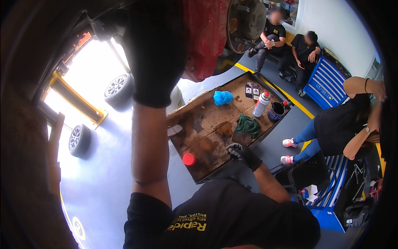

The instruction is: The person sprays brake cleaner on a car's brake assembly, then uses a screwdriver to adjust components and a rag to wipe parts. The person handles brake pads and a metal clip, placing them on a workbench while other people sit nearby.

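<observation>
Note red metal part at far centre, just left of round hub. Find long axis running far to near, slightly slanted, with narrowed end pointing near, toward tray. Cannot see far end, cut off at upper edge of view.

Record left arm as raised and nearly straight, extending from near side to far side. Find black-gloved left hand immediately left of red metal part, next to it in view. Cannot tell whether open or closed, with fingers lost in dark shade; cannot confirm contact.

Record right arm as bent, with forearm directed from near right toward far left. Find black-gloved right hand over near right side of tray. Judge partly open, with fingers loosely bent; cannot tell whether touching tray surface.

Find tray set lengthwise from near left to far right. List on it: red cap at near left, blue wad at far side, 2 small dark packs, upright spray can, dark tin, green cloth just beyond right hand. Locate 2 wheels at left, 2 seated people at far right, 1 standing person at right.
</observation>
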Demonstrator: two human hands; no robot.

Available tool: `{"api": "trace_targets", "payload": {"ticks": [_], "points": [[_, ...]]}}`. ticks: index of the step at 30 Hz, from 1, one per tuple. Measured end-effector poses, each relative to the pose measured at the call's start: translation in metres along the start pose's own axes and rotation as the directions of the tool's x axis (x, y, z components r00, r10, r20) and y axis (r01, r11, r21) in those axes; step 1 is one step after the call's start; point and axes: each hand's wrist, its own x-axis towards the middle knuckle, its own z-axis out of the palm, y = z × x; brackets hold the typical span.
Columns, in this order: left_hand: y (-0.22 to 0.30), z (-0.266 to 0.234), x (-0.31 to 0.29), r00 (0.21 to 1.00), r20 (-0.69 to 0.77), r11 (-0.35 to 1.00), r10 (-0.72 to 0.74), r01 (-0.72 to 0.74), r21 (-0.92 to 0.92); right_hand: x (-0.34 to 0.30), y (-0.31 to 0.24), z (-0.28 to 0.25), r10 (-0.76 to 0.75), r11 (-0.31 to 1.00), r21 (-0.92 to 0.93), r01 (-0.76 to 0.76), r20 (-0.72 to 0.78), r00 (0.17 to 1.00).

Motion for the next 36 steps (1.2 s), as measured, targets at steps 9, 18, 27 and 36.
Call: {"api": "trace_targets", "payload": {"ticks": [9, 18, 27, 36], "points": [[-0.006, -0.015, 0.000, 0.987, 0.111, 0.990, -0.116, 0.123, -0.066, -0.006, -0.225, 0.019, -0.608, 0.690, -0.497, 0.526, -0.004, 0.794], [-0.010, -0.044, -0.027, 0.986, 0.146, 0.946, -0.075, 0.117, -0.301, -0.065, -0.425, 0.048, -0.964, -0.050, -0.856, 0.514, 0.177, 0.200], [-0.029, -0.045, -0.006, 0.921, 0.373, 0.951, 0.112, 0.010, -0.309, -0.005, -0.497, 0.105, -0.843, 0.276, -0.373, 0.886, 0.349, 0.410], [-0.039, -0.041, -0.006, 0.922, 0.307, 0.945, 0.236, -0.144, -0.294, -0.011, -0.496, 0.128, -0.913, -0.013, -0.661, 0.751, 0.315, 0.261]]}}
